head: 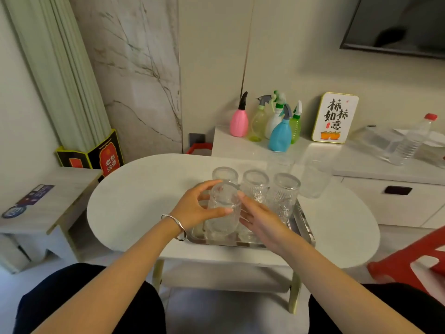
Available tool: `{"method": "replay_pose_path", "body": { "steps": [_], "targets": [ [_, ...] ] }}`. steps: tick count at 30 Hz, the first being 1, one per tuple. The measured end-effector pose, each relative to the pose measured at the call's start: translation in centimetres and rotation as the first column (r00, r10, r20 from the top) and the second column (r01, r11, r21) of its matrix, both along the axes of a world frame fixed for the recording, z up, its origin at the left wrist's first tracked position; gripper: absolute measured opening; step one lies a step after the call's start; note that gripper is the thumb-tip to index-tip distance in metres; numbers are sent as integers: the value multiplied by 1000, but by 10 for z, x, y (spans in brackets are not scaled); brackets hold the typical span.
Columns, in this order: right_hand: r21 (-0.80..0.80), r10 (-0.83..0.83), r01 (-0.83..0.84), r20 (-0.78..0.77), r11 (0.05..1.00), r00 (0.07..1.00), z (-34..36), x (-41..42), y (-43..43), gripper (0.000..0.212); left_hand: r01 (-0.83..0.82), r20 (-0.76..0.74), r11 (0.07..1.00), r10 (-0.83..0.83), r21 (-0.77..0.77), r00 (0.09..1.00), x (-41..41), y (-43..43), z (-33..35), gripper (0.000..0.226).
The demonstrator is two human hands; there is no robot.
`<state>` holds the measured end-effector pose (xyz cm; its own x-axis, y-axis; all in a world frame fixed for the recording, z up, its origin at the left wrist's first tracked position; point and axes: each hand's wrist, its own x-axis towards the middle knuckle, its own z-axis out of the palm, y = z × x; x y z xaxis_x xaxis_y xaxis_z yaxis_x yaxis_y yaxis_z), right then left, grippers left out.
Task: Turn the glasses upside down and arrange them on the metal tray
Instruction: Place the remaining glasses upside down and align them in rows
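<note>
A metal tray (304, 224) lies on the white oval table (125, 203). Three clear ribbed glasses stand upside down in its back row: left (225, 175), middle (255, 186) and right (285, 194). A fourth ribbed glass (224, 213) stands at the tray's front left, base up. My left hand (192, 209) holds it from the left, thumb across its front. My right hand (260, 219) touches its right side with fingers spread. Two more clear glasses (314, 179) (280, 162) stand on the table beyond the tray, to the right.
Behind the table runs a white cabinet top (361, 165) with several spray bottles (280, 133), a framed sign (334, 118) and a plastic water bottle (411, 143). A red stool (407, 261) sits at the right. A low side table (43, 203) stands left.
</note>
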<state>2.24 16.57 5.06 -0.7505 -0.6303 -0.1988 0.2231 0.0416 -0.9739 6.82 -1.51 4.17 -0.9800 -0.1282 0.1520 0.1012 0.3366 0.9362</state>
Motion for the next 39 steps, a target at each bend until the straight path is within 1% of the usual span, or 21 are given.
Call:
{"method": "replay_pose_path", "body": {
  "steps": [3, 6, 7, 10, 13, 17, 20, 24, 27, 29, 31, 33, 35, 37, 39],
  "targets": [
    [24, -34, 33, 31, 999, 999, -6, -1, -6, 42, -8, 25, 1000, 8, 3, 1000, -2, 0, -13, 70],
    [40, -40, 38, 60, 998, 997, -9, -5, -10, 25, -24, 30, 1000, 23, 17, 999, -4, -2, -17, 72],
    [49, -52, 49, 65, 998, 997, -10, -7, -11, 25, -28, 29, 999, 27, 28, 999, -5, -3, -17, 73],
    [76, -63, 59, 59, 995, 996, -14, -11, -13, 38, -26, 20, 999, 25, 44, 999, -7, -6, -18, 70],
    [77, -64, 60, 62, 995, 996, -16, -13, -15, 38, -27, 21, 999, 26, 37, 999, -8, -8, -19, 67],
    [103, -72, 67, 52, 992, 996, -19, -15, -14, 45, -10, 29, 999, 9, 34, 1000, -7, -9, -19, 65],
    [96, -70, 65, 40, 993, 997, -14, -18, -8, 44, 3, 15, 1000, -3, -1, 1000, -6, -14, -10, 61],
    [79, -70, 75, -60, 994, 996, 15, -39, 12, 46, -81, -53, 997, 80, -10, 995, -16, -30, 25, 55],
    [62, -108, 120, -165, 991, 980, 46, -70, 31, 38, -124, -115, 992, 122, -13, 986, -40, -32, 50, 47],
    [96, -159, 190, -262, 977, 952, 65, -95, 43, 32, -112, -105, 993, 109, -22, 988, -65, -25, 59, 49],
    [199, -186, 281, -393, 939, 901, 77, -124, 54, 32, -88, -52, 996, 87, -15, 995, -93, -14, 62, 55],
    [324, -161, 350, -489, 879, 857, 81, -152, 61, 40, -60, 33, 998, 60, -9, 998, -121, -2, 61, 58],
    [415, -110, 364, -520, 834, 847, 76, -177, 63, 47, -29, 118, 999, 31, -26, 993, -147, 6, 56, 57],
    [470, -42, 347, -546, 811, 837, 67, -198, 60, 55, 6, 182, 997, 7, -74, 983, -168, 11, 50, 57],
    [517, 25, 354, -591, 779, 806, 56, -215, 55, 61, 35, 227, 993, -7, -116, 974, -184, 12, 43, 57]
  ]
}}
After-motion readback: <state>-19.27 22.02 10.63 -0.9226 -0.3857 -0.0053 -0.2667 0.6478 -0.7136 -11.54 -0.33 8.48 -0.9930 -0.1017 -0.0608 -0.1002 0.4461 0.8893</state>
